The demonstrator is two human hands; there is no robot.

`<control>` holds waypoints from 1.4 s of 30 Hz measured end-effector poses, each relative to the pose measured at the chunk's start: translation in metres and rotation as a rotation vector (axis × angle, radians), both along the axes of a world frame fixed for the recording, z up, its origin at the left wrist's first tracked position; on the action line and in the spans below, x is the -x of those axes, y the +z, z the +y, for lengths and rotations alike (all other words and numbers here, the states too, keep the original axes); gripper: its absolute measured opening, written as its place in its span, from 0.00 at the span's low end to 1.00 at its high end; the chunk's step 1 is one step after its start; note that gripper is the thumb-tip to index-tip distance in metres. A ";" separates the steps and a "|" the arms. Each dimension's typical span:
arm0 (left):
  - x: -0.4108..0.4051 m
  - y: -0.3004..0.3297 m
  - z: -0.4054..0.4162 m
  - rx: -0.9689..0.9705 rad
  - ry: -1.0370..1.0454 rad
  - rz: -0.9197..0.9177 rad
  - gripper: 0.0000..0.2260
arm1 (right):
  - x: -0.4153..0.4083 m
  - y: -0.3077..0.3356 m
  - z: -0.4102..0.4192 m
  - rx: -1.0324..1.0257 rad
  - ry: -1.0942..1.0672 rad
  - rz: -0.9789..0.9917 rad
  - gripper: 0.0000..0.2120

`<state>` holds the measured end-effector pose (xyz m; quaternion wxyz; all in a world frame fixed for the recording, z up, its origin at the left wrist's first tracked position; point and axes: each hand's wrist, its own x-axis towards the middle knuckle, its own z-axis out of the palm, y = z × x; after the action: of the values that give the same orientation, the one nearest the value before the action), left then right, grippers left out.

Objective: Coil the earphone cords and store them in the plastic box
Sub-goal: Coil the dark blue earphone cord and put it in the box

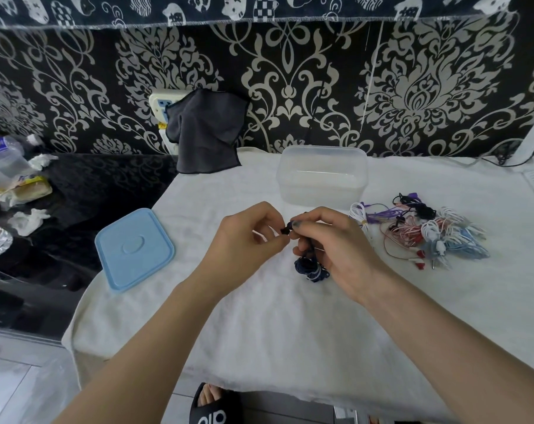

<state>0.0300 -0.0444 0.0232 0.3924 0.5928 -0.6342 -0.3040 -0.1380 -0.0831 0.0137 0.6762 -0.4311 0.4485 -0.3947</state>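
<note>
A dark blue earphone cord [311,267] hangs in a loose bundle over the white towel, held up between both hands. My left hand [247,237] pinches its earbud end at the fingertips. My right hand [336,246] grips the cord just to the right, fingers curled round it. The clear plastic box [322,175] stands open behind the hands. Its light blue lid [134,249] lies flat at the left. A pile of several tangled earphones [418,231] in white, purple, red and light blue lies to the right.
A white towel [259,316] covers the table. A dark grey cloth [206,133] hangs against the patterned wall at the back. Bottles, tissues and wrapped items [20,188] crowd the dark surface at the left. A sandalled foot [212,402] shows below the table edge.
</note>
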 end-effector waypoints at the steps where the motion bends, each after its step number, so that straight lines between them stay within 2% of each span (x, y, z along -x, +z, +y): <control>1: 0.000 0.000 0.000 0.000 0.002 0.004 0.07 | 0.000 0.000 0.000 0.017 0.000 0.019 0.03; 12: -0.002 0.002 -0.001 0.069 -0.020 -0.056 0.07 | 0.003 0.000 0.002 0.069 0.006 0.059 0.03; 17: -0.002 0.005 0.001 0.062 -0.025 -0.032 0.06 | 0.003 0.001 0.000 -0.010 0.023 -0.049 0.05; 30: -0.005 0.014 0.000 -0.153 -0.086 0.446 0.05 | 0.004 0.002 -0.001 0.035 0.090 -0.155 0.03; 42: -0.010 0.016 -0.001 -0.213 -0.114 0.573 0.06 | 0.002 0.008 0.002 -0.053 0.139 -0.257 0.03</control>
<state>0.0399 -0.0450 0.0393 0.4733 0.4843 -0.4946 -0.5449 -0.1404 -0.0806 0.0215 0.7650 -0.3890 0.3377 -0.3866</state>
